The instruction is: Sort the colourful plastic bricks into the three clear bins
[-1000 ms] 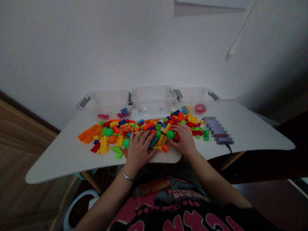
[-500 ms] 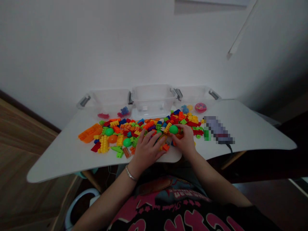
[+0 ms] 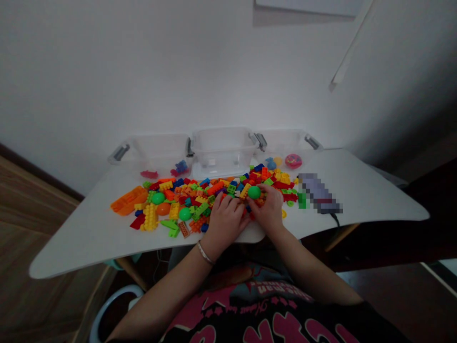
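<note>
A heap of small coloured plastic bricks point(image 3: 185, 190) lies spread across the middle of a white table point(image 3: 374, 190). Both my hands rest at the heap's near edge, side by side and almost touching. My left hand point(image 3: 226, 218) has its fingers curled together over bricks by the table's front edge. My right hand point(image 3: 268, 209) is bent inward, its fingertips pinched among bricks just below a green ball point(image 3: 254, 192). What either hand grips is hidden by the fingers.
Three clear plastic bins stand along the wall: left point(image 3: 153, 152), middle point(image 3: 221, 145), right point(image 3: 285, 140), the outer two holding a few pieces. A blurred dark object with a cable point(image 3: 319, 196) lies right of the heap. An orange tray-like piece point(image 3: 128, 200) marks the heap's left end.
My left hand slid right and curled its spread fingers, closing in beside the right hand. The green ball moved up to the right hand's fingertips. The view shifted slightly.
</note>
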Available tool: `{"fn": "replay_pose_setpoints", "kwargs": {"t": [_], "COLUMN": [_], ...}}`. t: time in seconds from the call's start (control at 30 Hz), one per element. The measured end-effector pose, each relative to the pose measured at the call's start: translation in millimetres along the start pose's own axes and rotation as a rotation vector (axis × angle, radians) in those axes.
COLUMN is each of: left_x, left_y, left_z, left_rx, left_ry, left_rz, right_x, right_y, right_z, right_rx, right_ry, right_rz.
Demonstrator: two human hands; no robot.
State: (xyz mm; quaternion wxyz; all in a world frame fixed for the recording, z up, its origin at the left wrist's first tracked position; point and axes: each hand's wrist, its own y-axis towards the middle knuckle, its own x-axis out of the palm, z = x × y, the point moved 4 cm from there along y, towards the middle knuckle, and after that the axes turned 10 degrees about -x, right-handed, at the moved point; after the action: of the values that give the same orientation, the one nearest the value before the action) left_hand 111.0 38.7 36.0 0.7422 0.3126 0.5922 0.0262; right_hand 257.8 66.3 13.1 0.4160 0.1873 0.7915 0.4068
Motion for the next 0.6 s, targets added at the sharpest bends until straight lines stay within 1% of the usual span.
{"fn": "replay_pose_setpoints", "kwargs": {"t": [0.13, 0.2, 0.27, 0.37, 0.43, 0.53, 0.6], "left_x": [-11.4, -18.0, -24.4, -29.7, -29.1, -24.0, -19.8], "left_y": [-11.9, -19.2, -26.3, -35.3, -39.6, -43.5, -44.4], "left_z": [-7.2, -16.3, -28.3, -46.1, -54.0, -57.3, -56.0], "left_rx": [-0.006, -0.021, -0.055, -0.120, -0.153, -0.161, -0.152], "left_ry": [-0.018, -0.003, 0.029, 0.079, 0.095, 0.093, 0.085], "left_rz": [-0.034, -0.019, 0.010, 0.037, 0.037, 0.047, 0.050], "right_x": [-7.9, -13.7, -22.0, -35.9, -42.0, -43.7, -40.2], "right_y": [1.5, 6.8, 18.5, 49.3, 75.0, 111.6, 130.8], "right_z": [10.9, 18.1, 27.0, 43.4, 56.3, 79.6, 96.6], "right_rx": [0.076, 0.105, 0.122, 0.094, 0.057, 0.067, 0.136], "right_ry": [0.100, 0.171, 0.212, 0.198, 0.184, 0.154, 0.137], "right_rz": [0.070, 0.091, 0.111, 0.130, 0.134, 0.145, 0.132]}}
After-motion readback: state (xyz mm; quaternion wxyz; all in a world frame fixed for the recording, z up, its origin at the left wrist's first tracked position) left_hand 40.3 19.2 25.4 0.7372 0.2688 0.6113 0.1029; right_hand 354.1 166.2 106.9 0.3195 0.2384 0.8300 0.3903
